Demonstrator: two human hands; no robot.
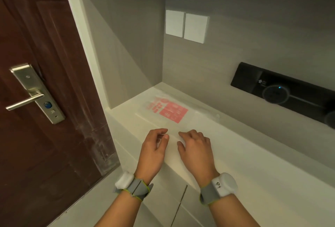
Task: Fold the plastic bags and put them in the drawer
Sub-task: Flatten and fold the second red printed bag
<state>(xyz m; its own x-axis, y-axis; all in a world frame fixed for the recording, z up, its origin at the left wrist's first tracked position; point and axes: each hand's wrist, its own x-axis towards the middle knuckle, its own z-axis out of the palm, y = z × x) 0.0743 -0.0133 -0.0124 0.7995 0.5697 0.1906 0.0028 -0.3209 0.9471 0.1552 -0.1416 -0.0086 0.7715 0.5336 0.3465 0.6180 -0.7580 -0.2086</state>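
Plastic bag (168, 112), clear with red print, lies flat and unfolded on the white counter (253, 154) just beyond both hands, so folding and stowing remain; the left hand (154, 147) pinches its near edge, while the right hand (195, 147) rests bent fingertips there, grip unclear.

Brown door (45, 81), grey walls (235, 0), 2 switches (186, 26)
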